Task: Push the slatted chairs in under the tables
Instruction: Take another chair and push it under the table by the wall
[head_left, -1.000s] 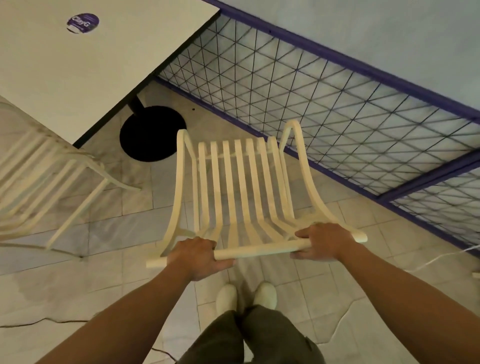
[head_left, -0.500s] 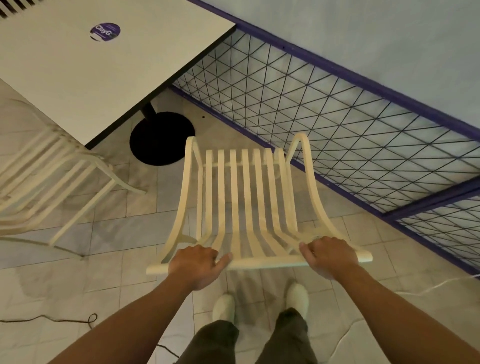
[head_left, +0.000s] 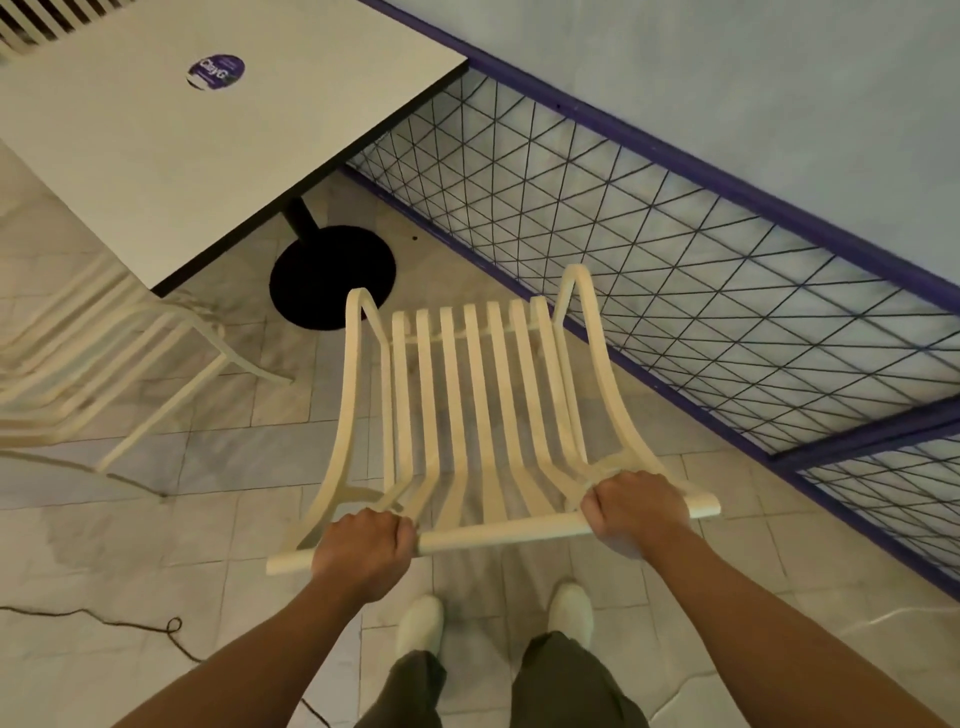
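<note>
A cream slatted chair (head_left: 478, 395) stands in front of me, its back rail nearest and its seat pointing toward the white table (head_left: 156, 145). My left hand (head_left: 363, 551) grips the left part of the top rail. My right hand (head_left: 631, 509) grips the right part of the same rail. The chair's front sits just short of the table's black round base (head_left: 332, 275). A second cream slatted chair (head_left: 88, 364) stands at the left with its seat partly under the table.
A purple-framed wire mesh fence (head_left: 675, 291) runs diagonally along the right, close to the chair's right side. A thin dark cable (head_left: 130, 623) lies on the tiled floor at lower left. My white shoes (head_left: 421, 623) stand just behind the chair.
The chair and I have moved forward toward the table; the table and its base look closer. My fingers have closed tighter round the top rail.
</note>
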